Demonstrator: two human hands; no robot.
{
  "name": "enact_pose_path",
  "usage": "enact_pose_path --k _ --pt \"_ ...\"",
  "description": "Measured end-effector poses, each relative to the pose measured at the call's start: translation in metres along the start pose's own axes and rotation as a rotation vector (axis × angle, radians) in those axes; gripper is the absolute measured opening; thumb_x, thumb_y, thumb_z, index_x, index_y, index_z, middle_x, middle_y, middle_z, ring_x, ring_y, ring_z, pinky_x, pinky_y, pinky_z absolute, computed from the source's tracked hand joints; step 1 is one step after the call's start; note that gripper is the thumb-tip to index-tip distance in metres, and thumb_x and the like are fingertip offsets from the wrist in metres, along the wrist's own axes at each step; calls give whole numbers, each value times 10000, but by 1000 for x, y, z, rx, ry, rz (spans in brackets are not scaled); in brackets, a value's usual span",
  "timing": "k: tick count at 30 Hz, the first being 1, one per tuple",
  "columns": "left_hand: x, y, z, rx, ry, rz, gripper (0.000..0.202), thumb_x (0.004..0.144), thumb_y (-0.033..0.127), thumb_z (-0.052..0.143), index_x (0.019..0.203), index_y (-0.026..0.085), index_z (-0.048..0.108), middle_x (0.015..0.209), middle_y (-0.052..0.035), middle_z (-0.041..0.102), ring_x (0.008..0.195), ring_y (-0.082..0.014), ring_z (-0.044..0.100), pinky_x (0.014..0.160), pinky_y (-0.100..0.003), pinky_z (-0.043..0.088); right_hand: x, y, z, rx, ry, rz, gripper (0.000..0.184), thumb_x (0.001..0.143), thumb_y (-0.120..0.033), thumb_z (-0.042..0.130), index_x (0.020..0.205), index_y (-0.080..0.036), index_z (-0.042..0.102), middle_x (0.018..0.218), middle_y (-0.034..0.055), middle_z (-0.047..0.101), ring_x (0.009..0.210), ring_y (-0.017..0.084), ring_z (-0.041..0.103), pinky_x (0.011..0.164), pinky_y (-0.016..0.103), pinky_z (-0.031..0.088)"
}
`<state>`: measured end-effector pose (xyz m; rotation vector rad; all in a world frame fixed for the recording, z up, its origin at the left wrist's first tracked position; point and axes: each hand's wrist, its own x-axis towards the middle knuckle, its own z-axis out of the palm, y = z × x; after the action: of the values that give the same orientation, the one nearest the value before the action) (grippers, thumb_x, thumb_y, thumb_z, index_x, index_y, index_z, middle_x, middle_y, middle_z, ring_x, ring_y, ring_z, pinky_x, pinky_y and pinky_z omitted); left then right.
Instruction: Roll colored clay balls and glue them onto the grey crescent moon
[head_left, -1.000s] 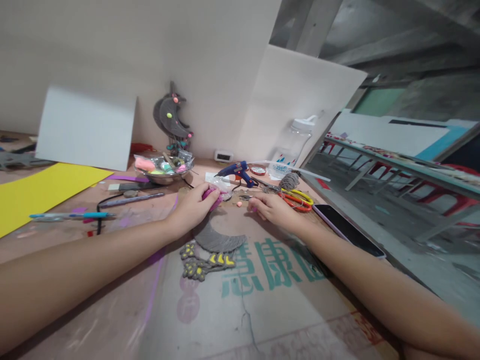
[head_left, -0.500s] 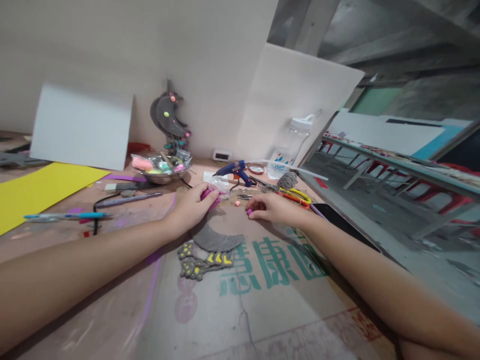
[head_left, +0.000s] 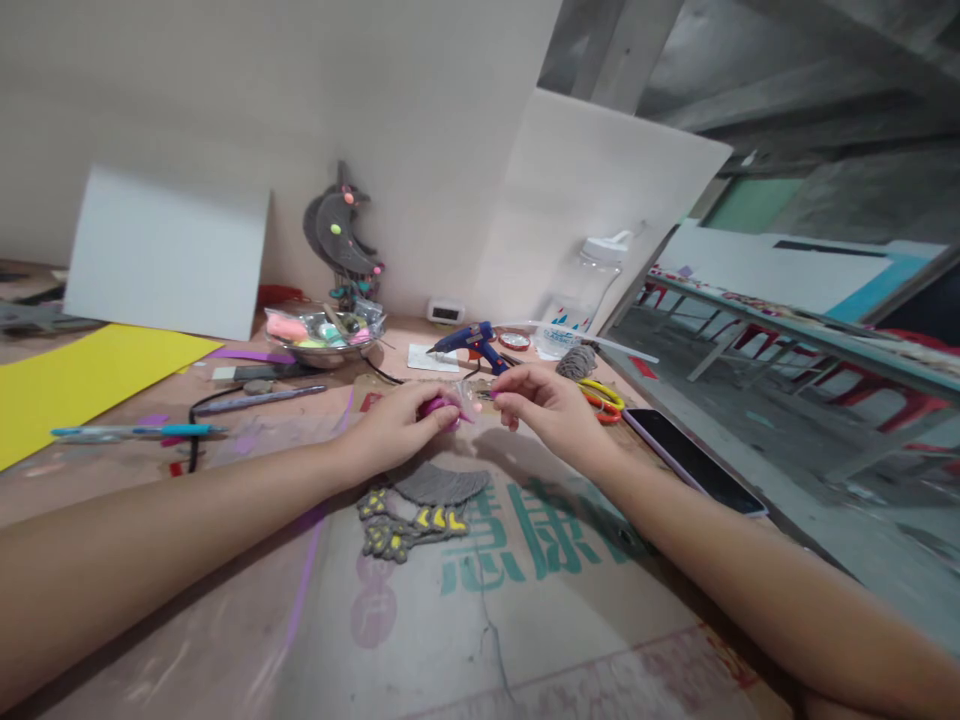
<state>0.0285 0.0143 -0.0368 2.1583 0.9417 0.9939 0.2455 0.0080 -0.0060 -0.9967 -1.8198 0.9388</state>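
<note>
One magenta lump (head_left: 440, 406), seemingly clay, gripped by left hand (head_left: 396, 427)

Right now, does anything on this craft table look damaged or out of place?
A dark crack runs through the cardboard sheet below its green print, toward the near edge. The phone lies close to the right edge of the table. The left hand holds a pink clay lump; nothing looks spilled.
</note>
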Motion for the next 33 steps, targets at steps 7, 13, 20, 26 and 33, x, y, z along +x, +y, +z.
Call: enact_pose_path --k 7,13,20,26,33 --pt "0 -3 2 104 -9 23 239 890 345 470 927 197 655 924 -40 666 905 -208 588 812 -313 437 -7 -10 17 25 -27 21 134 776 -233 627 892 -167 639 844 23 631 612 93 548 605 254 480" --pt "0 0 1 76 21 -19 224 872 321 470 927 179 635 969 -38 667 922 -203 599 827 -301 443 -6 -6 18 81 -4 60 105 762 -235 645 827 -171 593 673 -20 580 572 96 538 579 245 465" --pt "-1 2 1 38 -26 -7 188 869 280 449 898 165 595 875 -33 647 819 -182 587 742 -286 443 -9 -1 19 -80 20 -20 105 797 -260 624 851 -169 631 804 15 608 636 107 537 616 256 462" --pt "-1 -2 1 81 -55 77 213 884 346 483 927 183 613 929 -30 654 888 -186 581 792 -291 430 -10 4 22 -143 -6 -18 88 813 -266 616 843 -184 628 781 13 619 720 137 571 645 258 462" --pt "-2 1 2 98 27 26 274 859 287 503 1097 199 605 838 -5 653 760 -158 581 745 -274 444 -12 8 26 -29 10 -7 131 838 -311 597 899 -199 567 761 -6 590 593 101 540 579 243 466"
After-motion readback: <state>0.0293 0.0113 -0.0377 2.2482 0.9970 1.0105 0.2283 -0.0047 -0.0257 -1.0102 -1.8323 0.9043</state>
